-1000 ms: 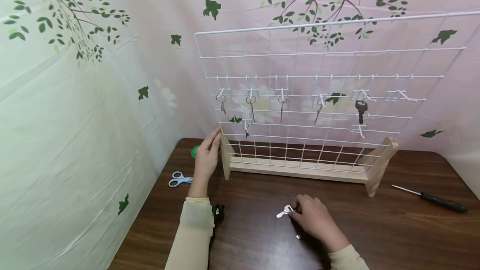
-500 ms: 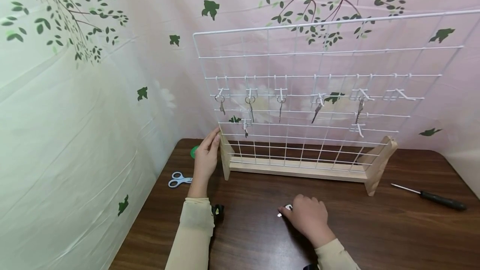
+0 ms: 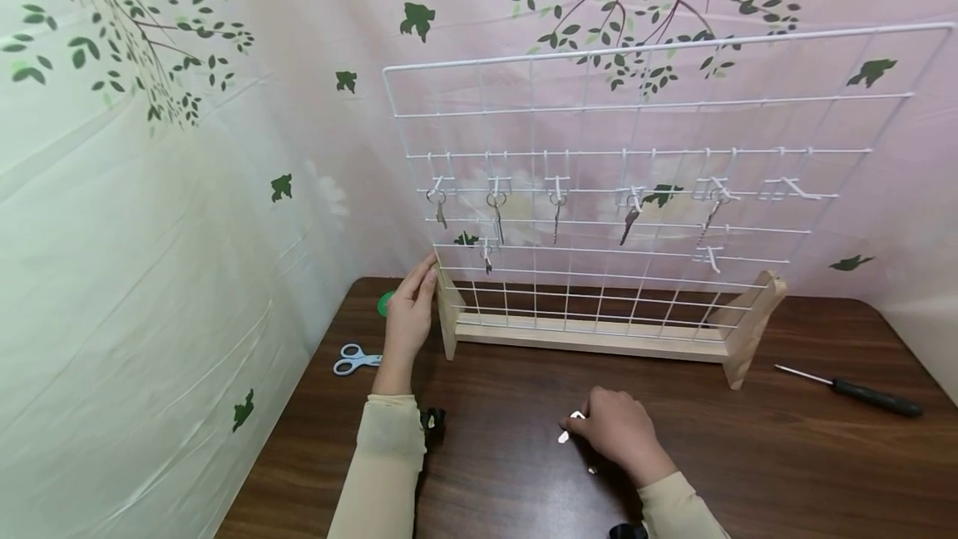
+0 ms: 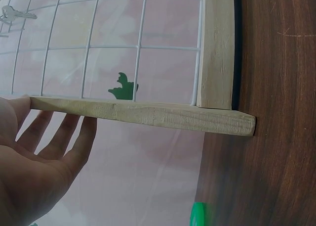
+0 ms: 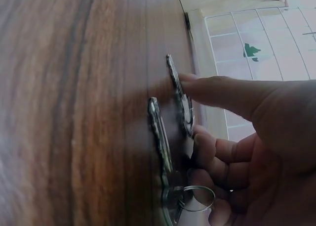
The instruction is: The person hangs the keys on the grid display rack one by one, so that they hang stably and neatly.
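right wrist view: right hand [image 5: 256, 137] fingers pinch a key [image 5: 180, 97] on the tabletop [image 5: 74, 112]; lift it edge-first. left hand [image 3: 410, 314], fingers straight, steadies the rack [image 3: 591, 190].

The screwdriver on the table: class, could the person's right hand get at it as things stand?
Probably yes. The screwdriver lies in the open on the table, to the right of the right hand, nothing between them; but that hand's fingers are busy pinching a key.
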### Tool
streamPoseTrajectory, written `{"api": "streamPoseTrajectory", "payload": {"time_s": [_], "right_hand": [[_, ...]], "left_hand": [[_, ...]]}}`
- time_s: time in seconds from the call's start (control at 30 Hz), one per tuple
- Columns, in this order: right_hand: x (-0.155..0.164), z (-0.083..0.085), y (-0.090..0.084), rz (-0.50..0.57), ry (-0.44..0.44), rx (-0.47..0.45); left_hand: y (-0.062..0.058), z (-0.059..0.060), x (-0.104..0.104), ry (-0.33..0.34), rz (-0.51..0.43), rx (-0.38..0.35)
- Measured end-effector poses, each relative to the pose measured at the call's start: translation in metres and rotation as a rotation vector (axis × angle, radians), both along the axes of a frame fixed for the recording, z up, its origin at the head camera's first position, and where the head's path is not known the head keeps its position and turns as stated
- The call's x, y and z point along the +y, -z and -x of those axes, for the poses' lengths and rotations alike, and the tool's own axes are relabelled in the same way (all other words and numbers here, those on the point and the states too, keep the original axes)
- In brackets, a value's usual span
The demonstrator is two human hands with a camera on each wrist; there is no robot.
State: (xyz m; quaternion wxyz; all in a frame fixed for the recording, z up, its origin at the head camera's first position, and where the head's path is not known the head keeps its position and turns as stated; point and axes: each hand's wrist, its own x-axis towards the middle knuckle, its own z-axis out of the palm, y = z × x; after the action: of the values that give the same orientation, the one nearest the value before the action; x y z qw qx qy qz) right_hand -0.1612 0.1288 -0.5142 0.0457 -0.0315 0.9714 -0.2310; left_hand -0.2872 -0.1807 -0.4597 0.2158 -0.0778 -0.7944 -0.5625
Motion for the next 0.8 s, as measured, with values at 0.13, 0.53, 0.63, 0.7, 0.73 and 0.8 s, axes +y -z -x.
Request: {"api": "streamPoseTrajectory", "payload": {"time_s": [0.13,0.53,0.63,0.7,0.73,0.8], "right_hand": [[-0.004,-0.001,-0.004,0.042,0.006,0.004],[-0.014,-0.002,-0.01,0.047,0.049,-0.013],[-0.016,-0.002,-0.01,0.045,0.048,-0.001],[-0.017,-0.002,-0.009,0.049,0.04,0.017],[-0.018,-0.002,-0.009,0.051,0.037,0.028],[-0.018,-0.001,-0.008,0.062,0.036,0.043]], "left_hand": [[0.0,0.0,0.0,-0.005,0.0,0.01],[-0.002,-0.001,0.001,-0.007,-0.016,0.007],[-0.001,-0.001,0.001,-0.005,-0.019,0.008],[-0.001,-0.001,0.0,-0.005,-0.02,0.008],[-0.001,-0.001,0.0,-0.005,-0.02,0.008],[0.0,-0.001,0.0,-0.004,-0.02,0.006]]}}
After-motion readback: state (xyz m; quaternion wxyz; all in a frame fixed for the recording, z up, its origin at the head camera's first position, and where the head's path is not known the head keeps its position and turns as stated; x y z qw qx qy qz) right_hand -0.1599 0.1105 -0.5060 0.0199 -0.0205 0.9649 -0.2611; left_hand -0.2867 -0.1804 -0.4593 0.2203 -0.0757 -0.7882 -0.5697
